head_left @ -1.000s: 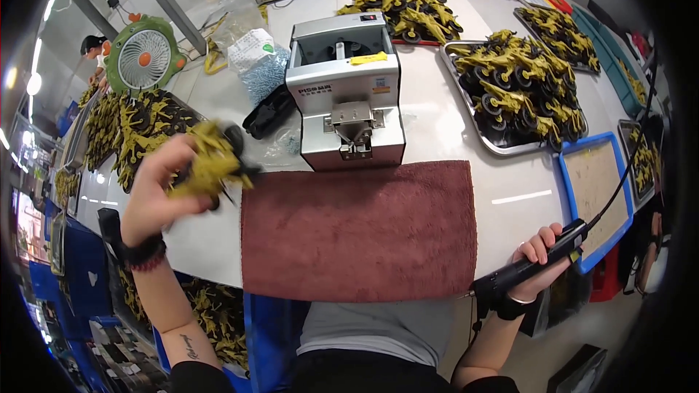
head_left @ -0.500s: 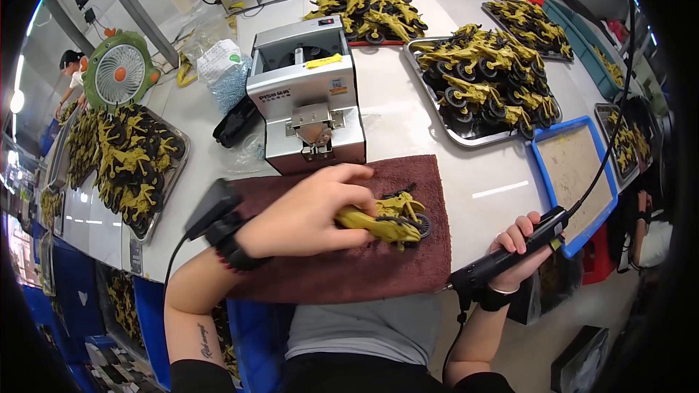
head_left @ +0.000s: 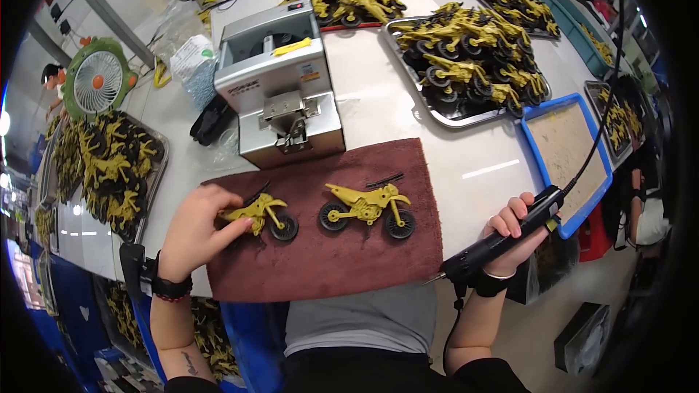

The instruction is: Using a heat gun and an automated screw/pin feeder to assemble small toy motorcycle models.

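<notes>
On the maroon towel [head_left: 342, 266] lie two yellow toy motorcycles with black wheels. My left hand [head_left: 200, 229] has its fingers closed around the rear of the left toy motorcycle [head_left: 256, 212]; its rear wheel is hidden by the hand. To its right, the other toy motorcycle [head_left: 364, 205] rests on its side, untouched, with both wheels showing. My right hand [head_left: 518, 244] is wrapped round a black electric screwdriver [head_left: 495, 240], held off the towel's right edge with its tip pointing left. A cord runs up from the tool.
A grey screw feeder [head_left: 280, 102] stands behind the towel. Trays piled with yellow toy motorcycles sit at the back right [head_left: 466, 65] and left [head_left: 120, 167]. A blue-rimmed tray [head_left: 571, 153] is at right. A green fan [head_left: 100, 76] and a co-worker [head_left: 54, 80] are at far left.
My left hand has moved left, from the towel's middle to its left part. Two toy motorcycles now show side by side there. The right hand still holds the screwdriver.
</notes>
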